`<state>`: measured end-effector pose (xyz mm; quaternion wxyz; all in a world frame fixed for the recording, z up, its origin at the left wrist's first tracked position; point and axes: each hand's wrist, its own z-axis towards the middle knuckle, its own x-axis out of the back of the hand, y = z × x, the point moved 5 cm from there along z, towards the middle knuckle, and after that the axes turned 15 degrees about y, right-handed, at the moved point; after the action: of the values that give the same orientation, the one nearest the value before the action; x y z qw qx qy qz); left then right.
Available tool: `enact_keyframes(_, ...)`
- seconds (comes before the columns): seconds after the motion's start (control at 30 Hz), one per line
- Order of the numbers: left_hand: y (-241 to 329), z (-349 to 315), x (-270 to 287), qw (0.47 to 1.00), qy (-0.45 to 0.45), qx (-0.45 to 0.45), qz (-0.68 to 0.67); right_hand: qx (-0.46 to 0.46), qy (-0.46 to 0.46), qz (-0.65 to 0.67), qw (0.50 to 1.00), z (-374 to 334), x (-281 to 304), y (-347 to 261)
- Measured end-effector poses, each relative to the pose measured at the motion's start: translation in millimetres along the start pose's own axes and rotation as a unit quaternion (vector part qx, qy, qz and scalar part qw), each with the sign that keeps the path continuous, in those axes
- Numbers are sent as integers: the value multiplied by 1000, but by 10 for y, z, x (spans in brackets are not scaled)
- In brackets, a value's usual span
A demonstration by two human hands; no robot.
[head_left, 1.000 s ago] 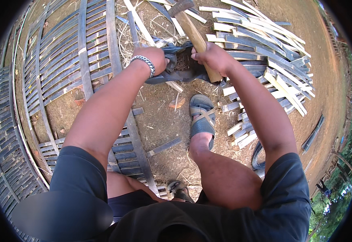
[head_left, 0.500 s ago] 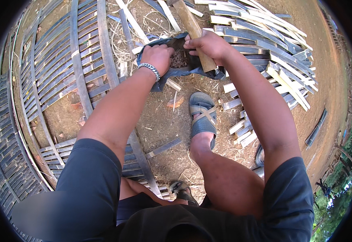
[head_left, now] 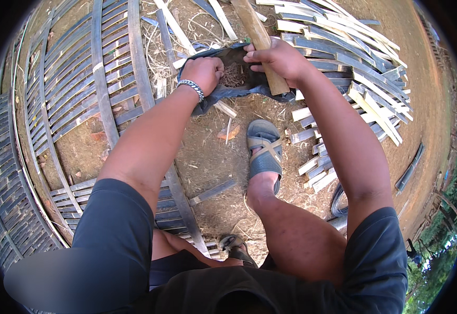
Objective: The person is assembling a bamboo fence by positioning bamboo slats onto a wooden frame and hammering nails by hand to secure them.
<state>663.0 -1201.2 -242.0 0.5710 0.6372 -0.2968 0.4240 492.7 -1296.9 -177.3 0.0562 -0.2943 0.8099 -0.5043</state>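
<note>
A dark plastic bag [head_left: 223, 94] lies with its mouth spread, and small thin brown pieces [head_left: 233, 76] show inside; they look like nails, though their kind is not clear. At the bag's left side, my left hand [head_left: 203, 74], with a chain bracelet at its wrist, is closed over the mouth. Its fingertips are hidden, so what they grip does not show. My right hand [head_left: 275, 60] is wrapped round a thick wooden stick [head_left: 254, 26] that slants across the bag's right side. The stick's far end runs out of view at the top.
Dark slats form a lattice [head_left: 97, 68] on the left. Split strips [head_left: 354, 57] are piled at the right. My sandalled foot [head_left: 264, 146] stands on dirt below the bag. A wire coil [head_left: 338, 201] lies beside my right leg, and a dark strip [head_left: 410, 167] farther right.
My left hand's fingers have curled in, from reaching into the bag to a closed hand. My right hand and the stick have shifted slightly right.
</note>
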Motion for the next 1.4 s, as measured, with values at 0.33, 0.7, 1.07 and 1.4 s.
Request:
enact_keyframes(0.33, -152, 14, -9, 979, 3, 99, -180, -12, 1, 29, 1000, -10, 28, -7)
enact_keyframes(0.7, -63, -1227, 581, 749, 184, 243, -588, 41, -31, 23, 998, -676, -166, -259)
enact_keyframes(1.07, -1253, -3933, 753, 644, 451, 492, -374, -49, -167, -39, 984, -1695, -1525, 442)
enact_keyframes(1.4, -1852, -3982, 1015, 705, 520, 479, -55, -69, -191, -75, 976, -2020, -2278, 788)
